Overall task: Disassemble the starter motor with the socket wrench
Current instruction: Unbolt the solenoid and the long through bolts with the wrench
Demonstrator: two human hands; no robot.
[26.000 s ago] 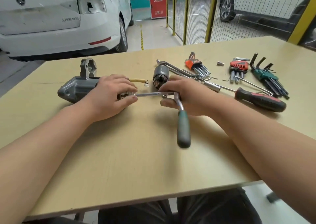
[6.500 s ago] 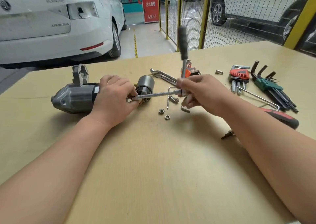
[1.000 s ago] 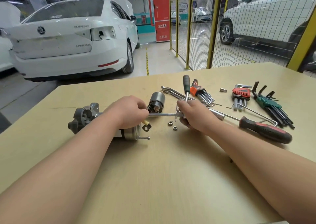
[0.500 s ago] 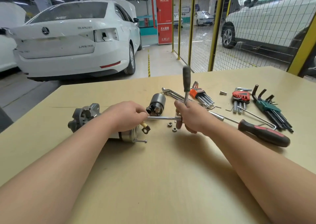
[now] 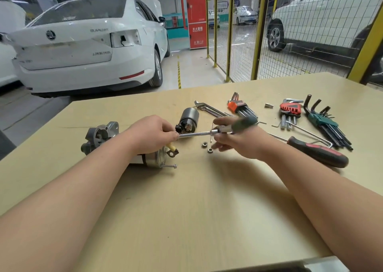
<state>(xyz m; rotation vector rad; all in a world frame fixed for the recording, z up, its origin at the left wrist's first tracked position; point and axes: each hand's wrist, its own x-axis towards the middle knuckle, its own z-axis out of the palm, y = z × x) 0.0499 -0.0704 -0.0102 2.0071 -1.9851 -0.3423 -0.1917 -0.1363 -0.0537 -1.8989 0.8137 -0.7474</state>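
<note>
The starter motor (image 5: 99, 139) lies on its side on the table (image 5: 207, 209), and most of its body is hidden under the left hand (image 5: 150, 135). The left hand is curled down over the motor, with its fingers closed around the near end. Just below the fingertips a yellow wire with a small metal ring end (image 5: 172, 149) sticks out, and lower still a long bolt (image 5: 169, 165) pokes out of the motor's end.

Between the two hands runs the shiny bar of the socket wrench (image 5: 196, 134), from the left fingertips across to the right hand (image 5: 238, 141). Just behind the bar sits a dark round solenoid (image 5: 188, 119). Two small nuts (image 5: 207, 147) lie on the table just under the right fingertips.

The right hand holds the wrench where the bar meets the handle, thumb on top and fingers loosely spread below. The green handle (image 5: 243, 123) is blurry and points away to the right.

Past the right hand lie an orange hex key set (image 5: 240, 107), a red and black screwdriver (image 5: 317, 154), a red hex key set (image 5: 290, 111) and a green hex key set (image 5: 323, 120)
</note>
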